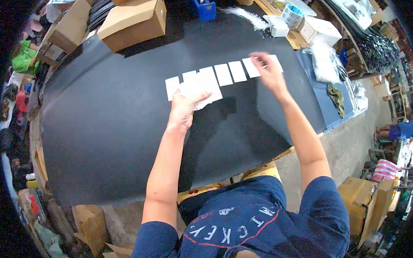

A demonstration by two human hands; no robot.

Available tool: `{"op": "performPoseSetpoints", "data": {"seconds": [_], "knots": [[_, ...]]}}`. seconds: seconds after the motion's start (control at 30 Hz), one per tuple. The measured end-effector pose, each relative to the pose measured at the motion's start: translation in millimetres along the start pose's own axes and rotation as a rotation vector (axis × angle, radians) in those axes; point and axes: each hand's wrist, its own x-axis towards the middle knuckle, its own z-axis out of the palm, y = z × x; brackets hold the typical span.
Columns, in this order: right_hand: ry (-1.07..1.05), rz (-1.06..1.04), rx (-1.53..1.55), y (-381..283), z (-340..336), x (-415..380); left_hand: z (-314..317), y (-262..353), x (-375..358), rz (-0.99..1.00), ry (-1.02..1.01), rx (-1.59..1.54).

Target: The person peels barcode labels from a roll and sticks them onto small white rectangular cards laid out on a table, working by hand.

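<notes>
My left hand (184,109) is closed on a fanned stack of white cards (203,87), its thumb lying across the top. Beneath and beyond the stack, a row of white cards (237,71) lies spaced out on the black table (111,121). Over the right end of that row is my right hand (268,69), slightly blurred, its fingers bent above the last cards. Whether those fingers touch or pinch a card does not show.
An open cardboard box (137,24) stands at the back left, near a blue tape dispenser (203,7). Clear plastic bags (325,62) and a dark green cloth (336,101) lie on the right. A person (399,131) is far off to the right.
</notes>
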Motion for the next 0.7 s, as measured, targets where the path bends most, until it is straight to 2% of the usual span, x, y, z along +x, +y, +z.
{"op": "performPoseSetpoints", "data": {"seconds": [0.03,0.07,0.1,0.23,0.33,0.43,0.47,0.5,0.53,0.6,0.7], "knots": [[-0.137,0.143,0.132,-24,19,-16,3,0,-3,0.000,0.012,0.008],[-0.267,0.112,0.235,-39,31,-30,8,1,-5,0.001,-0.018,0.039],[-0.307,0.136,0.399,-47,42,-42,10,2,-6,0.003,-0.048,0.069],[-0.368,0.147,0.388,-52,46,-46,7,3,-7,0.007,-0.102,0.146],[-0.394,0.125,0.371,-49,29,-40,13,11,-11,0.025,-0.185,0.182],[-0.387,0.039,0.207,-31,-7,-20,15,12,-11,-0.008,-0.175,0.133],[-0.372,0.057,0.010,-24,-32,-11,8,13,-8,-0.011,-0.186,0.167],[-0.204,0.019,0.000,5,-47,1,6,16,-7,-0.005,-0.171,0.157],[-0.061,0.088,-0.008,18,-63,9,6,17,-8,0.002,-0.151,0.146],[0.049,0.178,0.017,62,-96,28,3,11,-6,-0.050,-0.163,0.088],[0.128,0.211,-0.047,88,-117,36,11,9,-6,-0.168,-0.188,-0.042]]}}
